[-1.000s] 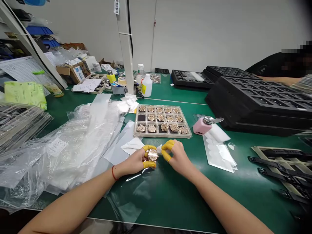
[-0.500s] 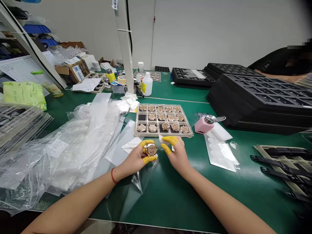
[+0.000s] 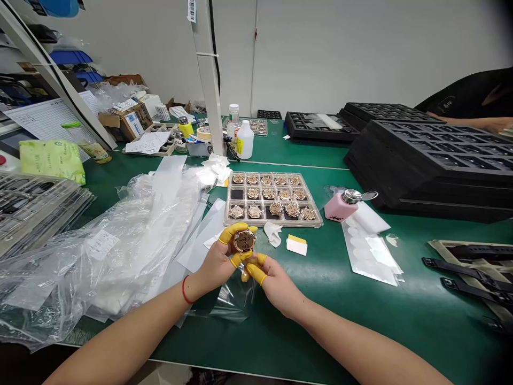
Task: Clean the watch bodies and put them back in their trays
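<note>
Watch case [image 3: 244,241], green table [image 3: 316,331], pale wall [image 3: 340,53]

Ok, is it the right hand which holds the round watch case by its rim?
No, the left hand grips the watch case by its rim, while the right hand is lower in view.

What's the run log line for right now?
left hand: holds watch case | right hand: at clear film | wipe: on table

It's bright and even in here, glare pooling on the green tabletop [image 3: 320,289] and glinting off the plastic bags [image 3: 132,235]. The wide view bends toward its edges, and the upper right corner darkens.
</note>
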A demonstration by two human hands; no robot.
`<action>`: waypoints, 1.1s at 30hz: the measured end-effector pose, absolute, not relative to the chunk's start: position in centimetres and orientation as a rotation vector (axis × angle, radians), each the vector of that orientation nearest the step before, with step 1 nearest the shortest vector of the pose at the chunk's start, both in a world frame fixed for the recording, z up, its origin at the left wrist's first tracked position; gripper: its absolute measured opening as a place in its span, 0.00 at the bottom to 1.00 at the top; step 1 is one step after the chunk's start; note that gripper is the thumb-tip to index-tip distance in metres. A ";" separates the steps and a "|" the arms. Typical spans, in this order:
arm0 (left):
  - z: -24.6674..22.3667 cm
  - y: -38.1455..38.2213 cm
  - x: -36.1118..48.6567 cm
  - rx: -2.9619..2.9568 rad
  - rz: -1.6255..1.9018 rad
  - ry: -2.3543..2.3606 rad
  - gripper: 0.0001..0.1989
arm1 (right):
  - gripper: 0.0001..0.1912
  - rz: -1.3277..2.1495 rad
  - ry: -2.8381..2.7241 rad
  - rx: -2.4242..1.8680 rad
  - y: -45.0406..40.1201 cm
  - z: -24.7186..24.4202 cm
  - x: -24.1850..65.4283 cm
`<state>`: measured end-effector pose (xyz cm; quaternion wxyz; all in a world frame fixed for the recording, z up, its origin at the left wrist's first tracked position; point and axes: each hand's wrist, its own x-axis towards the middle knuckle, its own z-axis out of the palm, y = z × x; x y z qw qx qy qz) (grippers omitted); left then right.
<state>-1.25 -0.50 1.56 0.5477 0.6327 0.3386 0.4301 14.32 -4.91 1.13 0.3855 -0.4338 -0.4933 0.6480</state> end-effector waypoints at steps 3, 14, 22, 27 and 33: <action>1.6 -0.4 -1.2 1.500 0.975 0.780 0.21 | 0.14 1.704 -1.350 -1.148 -4.5 1.4 15.8; 1.8 -0.3 -0.8 1.559 0.801 0.843 0.25 | 0.07 1.414 -1.468 -1.349 -2.9 2.2 18.8; 1.4 -0.3 -0.5 1.463 0.779 0.953 0.25 | 0.15 1.360 -1.267 -1.332 -3.4 4.4 19.6; 1.5 -1.5 -0.1 1.459 0.720 0.866 0.25 | 0.17 1.624 -1.129 -1.200 -4.0 4.5 17.9; 1.5 -1.7 -0.1 1.470 0.705 0.841 0.26 | 0.16 1.572 -1.173 -1.229 -4.0 4.6 17.6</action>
